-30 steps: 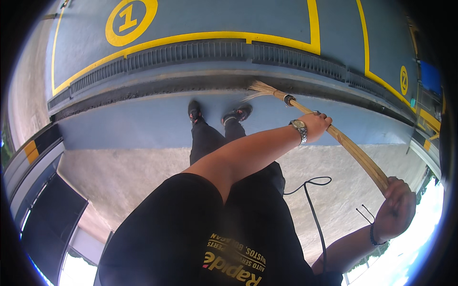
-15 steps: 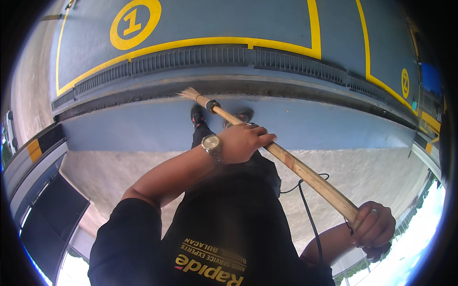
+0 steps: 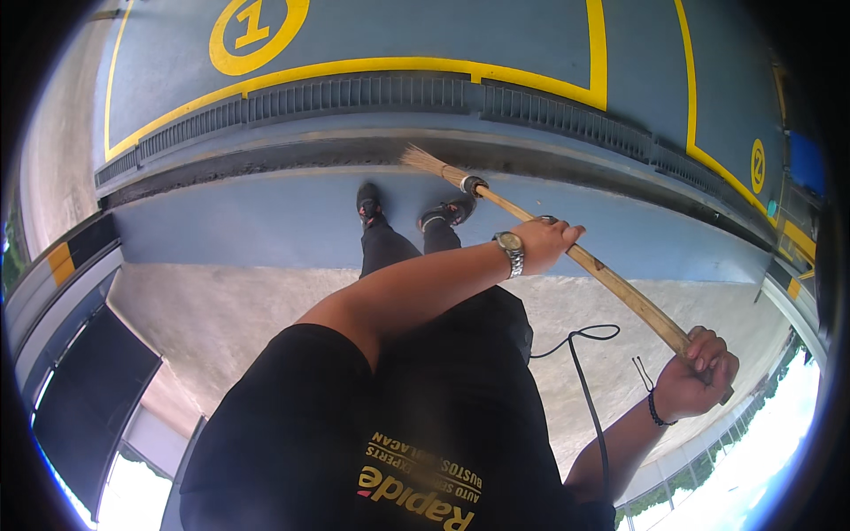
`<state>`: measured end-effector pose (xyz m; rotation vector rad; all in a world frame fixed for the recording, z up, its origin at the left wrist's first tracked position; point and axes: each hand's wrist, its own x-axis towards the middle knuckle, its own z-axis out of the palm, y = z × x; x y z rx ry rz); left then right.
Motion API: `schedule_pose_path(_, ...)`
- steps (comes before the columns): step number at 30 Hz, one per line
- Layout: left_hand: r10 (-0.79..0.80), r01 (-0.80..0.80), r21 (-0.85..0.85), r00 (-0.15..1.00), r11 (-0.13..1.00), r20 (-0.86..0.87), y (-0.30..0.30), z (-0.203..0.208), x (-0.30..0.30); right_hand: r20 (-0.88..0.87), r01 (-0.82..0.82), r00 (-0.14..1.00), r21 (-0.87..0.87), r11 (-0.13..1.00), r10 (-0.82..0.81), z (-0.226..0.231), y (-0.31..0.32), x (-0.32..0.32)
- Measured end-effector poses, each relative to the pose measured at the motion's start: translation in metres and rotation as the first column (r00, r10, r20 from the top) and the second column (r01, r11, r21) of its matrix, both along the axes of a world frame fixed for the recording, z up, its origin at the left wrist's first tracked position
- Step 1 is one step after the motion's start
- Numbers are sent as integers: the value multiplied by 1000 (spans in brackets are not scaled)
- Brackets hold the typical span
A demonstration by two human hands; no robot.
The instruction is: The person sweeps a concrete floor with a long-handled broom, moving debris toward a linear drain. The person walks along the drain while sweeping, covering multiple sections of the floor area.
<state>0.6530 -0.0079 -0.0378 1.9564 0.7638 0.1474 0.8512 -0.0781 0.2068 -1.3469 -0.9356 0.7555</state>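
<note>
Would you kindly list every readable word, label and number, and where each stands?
I won't copy wording, only locate it:
Yellow circled number: blue-grey painted floor.
Smaller yellow ringed number: same floor, right.
Gold upside-down lettering: black cloth shirt.
Silver wristwatch dial: too small to read.

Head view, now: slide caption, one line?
Left hand grips the broom nearer the bristles, right hand near its other end; drain grate beyond.

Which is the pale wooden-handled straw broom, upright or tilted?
Tilted: the broom slants from the right hand, out to the person's right, through the left hand, to its pale bristles at upper middle.
</note>
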Motion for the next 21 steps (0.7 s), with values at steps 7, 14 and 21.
schedule_pose_path(7,-304,302,38,950,953,75,13,75,77,171,-148,978,171,974,119,87,-18,42)
schedule_pose_path(14,-208,208,124,978,970,-15,3,136,-25,-151,-585,744,326,743,651,116,-13,27)
schedule_pose_path(21,339,-305,164,903,938,-264,-16,78,-168,-369,-700,496,365,613,786,-7,48,-73)
